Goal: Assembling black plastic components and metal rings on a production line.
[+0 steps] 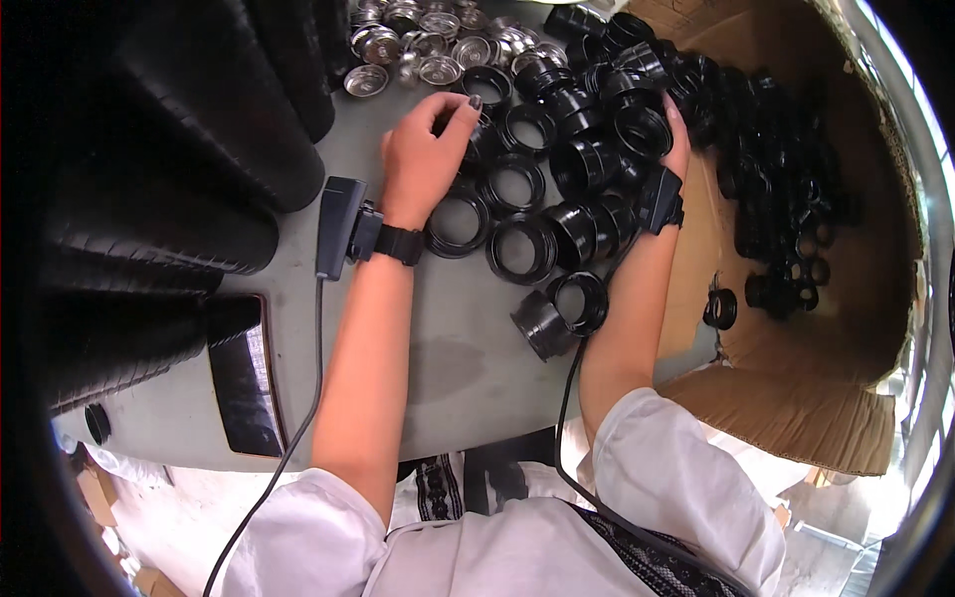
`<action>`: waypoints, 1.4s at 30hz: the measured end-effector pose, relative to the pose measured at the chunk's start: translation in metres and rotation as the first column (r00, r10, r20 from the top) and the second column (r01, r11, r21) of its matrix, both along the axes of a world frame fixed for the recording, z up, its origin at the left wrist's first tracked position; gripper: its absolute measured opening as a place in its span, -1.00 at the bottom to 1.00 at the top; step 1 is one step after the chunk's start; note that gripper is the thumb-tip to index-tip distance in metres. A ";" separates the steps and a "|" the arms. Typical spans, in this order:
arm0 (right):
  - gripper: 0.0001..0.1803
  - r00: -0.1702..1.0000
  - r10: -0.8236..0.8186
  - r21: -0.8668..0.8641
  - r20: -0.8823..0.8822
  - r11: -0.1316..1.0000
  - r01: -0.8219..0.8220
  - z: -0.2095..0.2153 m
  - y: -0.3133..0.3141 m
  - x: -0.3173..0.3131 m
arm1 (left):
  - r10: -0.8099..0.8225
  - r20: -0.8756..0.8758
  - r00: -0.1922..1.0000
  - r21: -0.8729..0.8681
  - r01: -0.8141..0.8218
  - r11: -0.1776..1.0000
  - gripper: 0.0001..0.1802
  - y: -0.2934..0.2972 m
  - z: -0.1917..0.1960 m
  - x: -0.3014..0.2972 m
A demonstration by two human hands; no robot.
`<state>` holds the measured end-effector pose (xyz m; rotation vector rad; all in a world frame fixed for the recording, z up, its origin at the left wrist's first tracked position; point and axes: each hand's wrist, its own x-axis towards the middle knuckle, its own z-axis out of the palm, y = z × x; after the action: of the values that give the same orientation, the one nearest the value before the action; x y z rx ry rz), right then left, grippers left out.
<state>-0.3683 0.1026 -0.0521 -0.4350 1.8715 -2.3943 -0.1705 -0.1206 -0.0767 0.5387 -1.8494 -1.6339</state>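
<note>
My left hand (423, 149) is over the near left side of a pile of glossy black plastic rings, its fingers curled in and the thumb drawn toward them. Beside its thumb tip lies a black ring (487, 90); whatever the fingers hold, if anything, is hidden. At the pile's right side, my right hand (678, 139) has its visible fingers stretched out along a black ring (643, 130). That ring and its neighbours cover the palm and thumb. Several rings lie between my hands, including a loose ring (522, 249) and a tilted ring (543, 324).
Shiny metal caps (440, 70) are heaped at the far edge. Stacked black cylinders (179, 229) fill the left, with a phone (242, 378) near them on the grey table (458, 368). A cardboard box (846, 343) with more black rings opens at right. Cables run from both wrist devices.
</note>
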 end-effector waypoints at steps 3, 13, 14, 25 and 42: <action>-0.51 0.998 0.032 0.116 -0.061 0.993 -0.025 -0.004 0.008 -0.005 | 0.004 -0.008 1.000 -0.017 -0.004 1.000 -0.68 0.003 0.007 0.001; -0.40 1.000 0.010 -0.017 -0.012 1.000 -0.010 -0.015 0.005 0.016 | -0.003 0.068 0.998 -0.076 0.009 0.997 -0.69 0.001 0.016 0.009; -0.37 0.999 -0.048 -0.073 -0.001 0.996 0.048 -0.019 0.011 0.011 | -0.020 0.071 0.997 -0.084 0.026 0.996 -0.68 0.003 0.018 0.009; -0.33 0.984 0.160 -0.191 0.076 0.971 -0.144 -0.011 0.020 0.080 | 0.085 -0.029 0.996 -0.078 -0.087 0.993 -0.49 -0.010 0.006 0.008; -0.46 0.973 0.218 0.394 -0.079 0.903 -0.170 -0.009 0.056 0.178 | 0.050 -0.440 0.897 -0.565 -0.319 0.761 -0.73 0.042 0.065 0.056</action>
<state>-0.1907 0.1590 -0.0611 -0.7052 2.1658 -1.8505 -0.1142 -0.0790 -0.0119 0.0724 -1.8020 -0.8161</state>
